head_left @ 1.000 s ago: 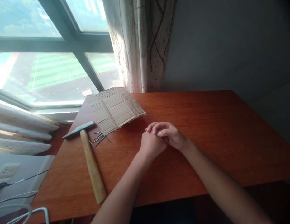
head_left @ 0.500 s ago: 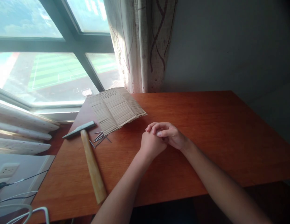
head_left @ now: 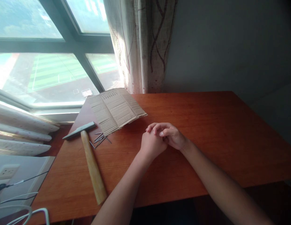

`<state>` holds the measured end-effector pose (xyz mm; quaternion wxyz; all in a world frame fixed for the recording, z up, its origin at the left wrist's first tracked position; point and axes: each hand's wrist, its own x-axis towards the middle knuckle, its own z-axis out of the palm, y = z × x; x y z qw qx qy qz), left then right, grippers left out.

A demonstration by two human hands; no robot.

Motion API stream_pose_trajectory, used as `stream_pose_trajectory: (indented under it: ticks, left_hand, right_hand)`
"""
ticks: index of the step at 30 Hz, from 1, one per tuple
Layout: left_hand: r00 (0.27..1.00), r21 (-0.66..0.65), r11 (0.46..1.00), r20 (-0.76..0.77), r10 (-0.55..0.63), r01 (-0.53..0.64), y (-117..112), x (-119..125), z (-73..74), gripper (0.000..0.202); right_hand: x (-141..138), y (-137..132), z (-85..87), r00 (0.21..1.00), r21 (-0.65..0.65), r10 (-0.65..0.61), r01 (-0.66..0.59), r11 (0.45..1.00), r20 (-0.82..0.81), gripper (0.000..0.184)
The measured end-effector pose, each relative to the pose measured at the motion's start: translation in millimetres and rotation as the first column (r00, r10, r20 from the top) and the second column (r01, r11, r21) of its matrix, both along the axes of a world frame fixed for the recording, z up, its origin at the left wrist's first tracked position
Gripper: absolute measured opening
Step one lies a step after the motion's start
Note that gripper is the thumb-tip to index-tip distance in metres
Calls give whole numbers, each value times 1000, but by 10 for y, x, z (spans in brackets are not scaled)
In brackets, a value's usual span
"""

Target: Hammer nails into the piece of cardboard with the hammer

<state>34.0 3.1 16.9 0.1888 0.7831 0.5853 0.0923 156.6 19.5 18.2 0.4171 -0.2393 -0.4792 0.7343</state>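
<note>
My left hand (head_left: 153,145) and my right hand (head_left: 172,136) are clasped together over the near middle of the wooden table (head_left: 206,125). The right fingers and thumb curl over the knuckles of the left hand. The left hand is bent into a fist, its fingertips hidden from me. No tool shows in either hand. To the left lies a hammer (head_left: 93,168) with a wooden handle and grey metal head. Beside its head, several loose nails (head_left: 100,139) are in a small pile. Behind them rests a creased sheet of corrugated cardboard (head_left: 117,109) with rows of small holes in one corner.
A window (head_left: 53,72) and a patterned curtain (head_left: 138,47) stand behind the table, with a grey wall (head_left: 229,47) to the right. At lower left are a wall socket (head_left: 8,172) and cables (head_left: 25,207) beside the table's edge.
My right thumb has shifted slightly to the right over the left hand. The hammer, nails and cardboard lie as before.
</note>
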Motion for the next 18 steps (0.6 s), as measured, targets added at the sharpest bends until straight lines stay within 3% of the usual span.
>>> stream_pose_trajectory:
  ticks: [5,18]
  left_hand:
    - [1000,58,998,3,-24,24,4,-10,-40,31]
    - [999,19,999,-17,-47,48,4,-11,-11,28]
  right_hand:
    - [-1,-8,11,1000,-12,4,-4,1000,7,20]
    - [-9,-2,6,1000,-54,-17,18,998,23,18]
